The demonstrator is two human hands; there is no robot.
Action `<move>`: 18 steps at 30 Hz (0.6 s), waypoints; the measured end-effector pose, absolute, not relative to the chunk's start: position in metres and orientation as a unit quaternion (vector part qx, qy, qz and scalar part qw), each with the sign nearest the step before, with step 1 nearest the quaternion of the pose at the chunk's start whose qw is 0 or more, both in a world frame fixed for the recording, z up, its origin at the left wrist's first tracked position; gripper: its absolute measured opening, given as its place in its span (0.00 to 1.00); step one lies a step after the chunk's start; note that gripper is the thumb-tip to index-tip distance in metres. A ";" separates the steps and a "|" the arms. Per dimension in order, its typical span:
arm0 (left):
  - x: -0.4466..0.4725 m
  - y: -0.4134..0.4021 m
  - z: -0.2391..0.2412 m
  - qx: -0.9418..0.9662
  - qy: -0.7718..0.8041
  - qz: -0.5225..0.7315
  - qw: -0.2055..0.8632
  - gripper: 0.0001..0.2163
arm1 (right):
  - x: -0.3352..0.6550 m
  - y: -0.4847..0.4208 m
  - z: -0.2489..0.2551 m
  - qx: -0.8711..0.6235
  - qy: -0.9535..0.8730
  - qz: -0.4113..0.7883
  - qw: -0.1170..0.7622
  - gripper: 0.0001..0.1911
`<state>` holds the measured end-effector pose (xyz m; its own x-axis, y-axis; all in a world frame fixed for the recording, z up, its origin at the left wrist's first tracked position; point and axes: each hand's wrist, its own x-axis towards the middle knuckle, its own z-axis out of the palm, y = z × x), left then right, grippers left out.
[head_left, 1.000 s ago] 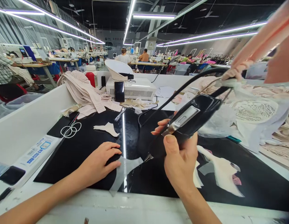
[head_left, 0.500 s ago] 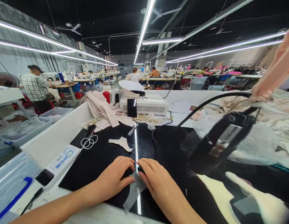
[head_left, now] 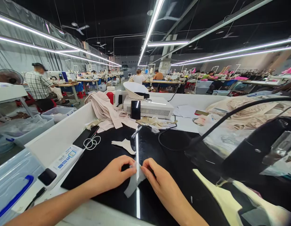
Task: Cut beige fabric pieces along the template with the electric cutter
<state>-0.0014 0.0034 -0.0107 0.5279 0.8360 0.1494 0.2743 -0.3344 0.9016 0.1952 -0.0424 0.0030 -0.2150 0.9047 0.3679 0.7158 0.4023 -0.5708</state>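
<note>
A thin, translucent whitish strip (head_left: pixel 131 187) is stretched between my two hands above the glossy black board (head_left: pixel 108 175). My left hand (head_left: pixel 119 169) pinches its upper left part between thumb and fingers. At the upper right edge, my right hand (head_left: pixel 156 175) pinches it the same way. The strip's lower end hangs toward the board's front edge. Just beyond my hands lies a cream cut piece (head_left: pixel 124 145) with pointed ends. Farther back on the board rests a small metal tool (head_left: pixel 136 131), its kind too small to tell.
On the right stands a black machine (head_left: pixel 251 153) with a thick cable (head_left: pixel 227 119). Cream cut pieces (head_left: pixel 217 196) lie before it. A phone (head_left: pixel 135 110) leans on a white vented box (head_left: pixel 155 108). Beige strips (head_left: pixel 105 110) are heaped back left. A blue-and-white box (head_left: pixel 69 157) lies left.
The hands have drawn slightly apart, with the strip raised between their fingertips. A person's arm at the right has left the view, and the black machine now appears farther right.
</note>
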 end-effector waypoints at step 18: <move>-0.016 0.105 0.016 0.788 0.454 0.321 0.264 0.05 | 0.156 0.039 0.021 -0.628 -0.708 0.103 0.306 0.11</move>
